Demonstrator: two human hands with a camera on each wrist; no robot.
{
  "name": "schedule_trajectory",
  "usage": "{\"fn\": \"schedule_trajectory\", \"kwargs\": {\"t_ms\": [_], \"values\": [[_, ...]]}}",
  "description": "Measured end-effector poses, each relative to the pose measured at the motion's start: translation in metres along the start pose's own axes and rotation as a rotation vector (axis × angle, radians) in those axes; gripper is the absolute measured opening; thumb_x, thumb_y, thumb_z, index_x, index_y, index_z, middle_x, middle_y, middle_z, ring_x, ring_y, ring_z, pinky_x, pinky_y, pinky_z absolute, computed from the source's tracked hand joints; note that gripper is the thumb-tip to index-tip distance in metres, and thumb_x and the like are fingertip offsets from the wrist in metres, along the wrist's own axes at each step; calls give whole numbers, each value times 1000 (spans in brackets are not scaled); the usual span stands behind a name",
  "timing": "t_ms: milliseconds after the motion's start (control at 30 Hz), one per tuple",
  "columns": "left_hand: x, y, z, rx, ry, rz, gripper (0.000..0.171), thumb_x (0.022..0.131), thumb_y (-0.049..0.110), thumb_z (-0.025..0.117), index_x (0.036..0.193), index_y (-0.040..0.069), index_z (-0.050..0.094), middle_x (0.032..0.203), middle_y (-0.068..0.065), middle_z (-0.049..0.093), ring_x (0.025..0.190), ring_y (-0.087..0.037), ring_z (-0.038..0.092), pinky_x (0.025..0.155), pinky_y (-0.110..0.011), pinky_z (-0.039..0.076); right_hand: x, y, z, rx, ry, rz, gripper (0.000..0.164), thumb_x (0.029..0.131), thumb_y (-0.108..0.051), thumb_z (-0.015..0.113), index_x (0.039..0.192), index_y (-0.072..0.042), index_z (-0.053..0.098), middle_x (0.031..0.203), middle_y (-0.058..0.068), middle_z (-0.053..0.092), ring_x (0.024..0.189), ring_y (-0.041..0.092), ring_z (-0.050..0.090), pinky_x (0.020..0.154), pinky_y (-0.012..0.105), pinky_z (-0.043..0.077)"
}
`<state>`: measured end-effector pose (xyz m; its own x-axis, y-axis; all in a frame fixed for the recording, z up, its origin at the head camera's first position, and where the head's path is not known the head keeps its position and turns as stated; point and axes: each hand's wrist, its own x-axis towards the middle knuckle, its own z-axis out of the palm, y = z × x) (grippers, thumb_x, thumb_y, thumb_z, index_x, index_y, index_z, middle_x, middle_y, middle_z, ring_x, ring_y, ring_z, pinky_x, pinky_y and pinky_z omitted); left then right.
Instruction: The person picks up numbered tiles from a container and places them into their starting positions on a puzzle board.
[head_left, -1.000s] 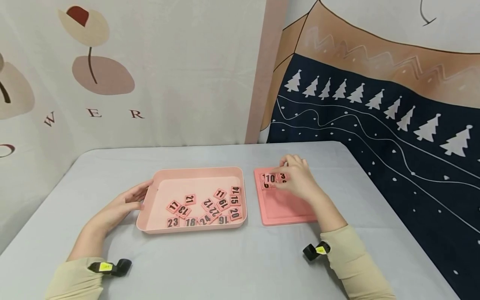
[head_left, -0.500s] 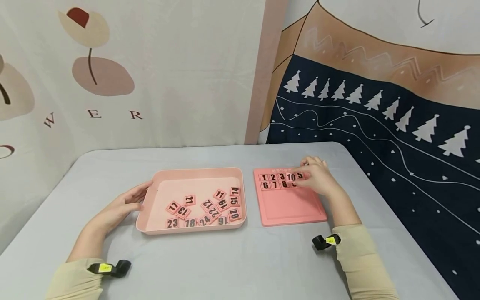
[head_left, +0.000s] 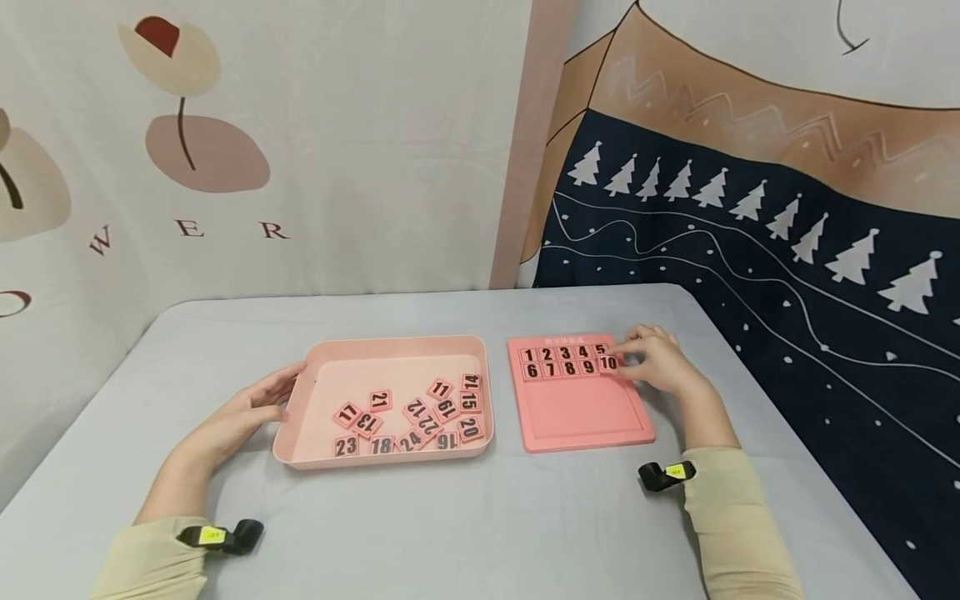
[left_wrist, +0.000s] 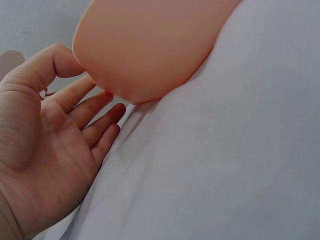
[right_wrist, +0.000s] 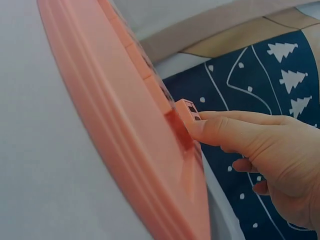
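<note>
My right hand [head_left: 660, 360] pinches the number 10 tile [head_left: 608, 363] between thumb and fingertips, at the right end of the second row on the pink number board [head_left: 585, 412]. In the right wrist view the pinched tile [right_wrist: 187, 112] stands tilted, raised above the row beside an open slot. Tiles 1 to 5 fill the top row and 6 to 9 lie below them. My left hand [head_left: 236, 417] rests with extended fingers and thumb against the left side of the light pink tray [head_left: 390, 350]. In the left wrist view its fingers [left_wrist: 95, 107] touch the tray's outer wall.
Several loose number tiles [head_left: 427, 425] lie in the tray's right and front parts, some overlapping. Tray and board stand side by side on a table with a pale grey cloth [head_left: 450, 533]. Patterned hangings [head_left: 375, 167] rise behind the table.
My right hand has carried the number 10 tile rightward across the board and lowered it to the second row's right end. Tiles 1 to 9 are now uncovered. The left hand has stayed put.
</note>
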<state>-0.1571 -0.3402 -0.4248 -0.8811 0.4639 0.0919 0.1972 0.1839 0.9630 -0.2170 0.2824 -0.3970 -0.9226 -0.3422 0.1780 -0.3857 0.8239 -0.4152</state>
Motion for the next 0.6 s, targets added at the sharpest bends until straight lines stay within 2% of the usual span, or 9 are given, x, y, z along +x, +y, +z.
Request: {"fn": "schedule_trajectory", "kwargs": {"t_ms": [267, 600], "values": [[1, -2, -2, -13, -1, -10, 68, 89, -7, 52, 149, -5, 21, 156, -6, 25, 125, 6, 36, 95, -12, 33, 0, 6, 4, -9, -36, 49, 32, 77, -15, 80, 108, -11, 75, 106, 13, 56, 100, 31, 44, 86, 49, 27], [1, -2, -2, -2, 6, -32, 68, 89, -6, 53, 149, -3, 22, 155, -3, 26, 124, 7, 36, 95, -11, 32, 2, 2, 3, -33, -69, 84, 34, 78, -14, 78, 112, -13, 73, 110, 15, 55, 103, 33, 43, 87, 50, 27]]}}
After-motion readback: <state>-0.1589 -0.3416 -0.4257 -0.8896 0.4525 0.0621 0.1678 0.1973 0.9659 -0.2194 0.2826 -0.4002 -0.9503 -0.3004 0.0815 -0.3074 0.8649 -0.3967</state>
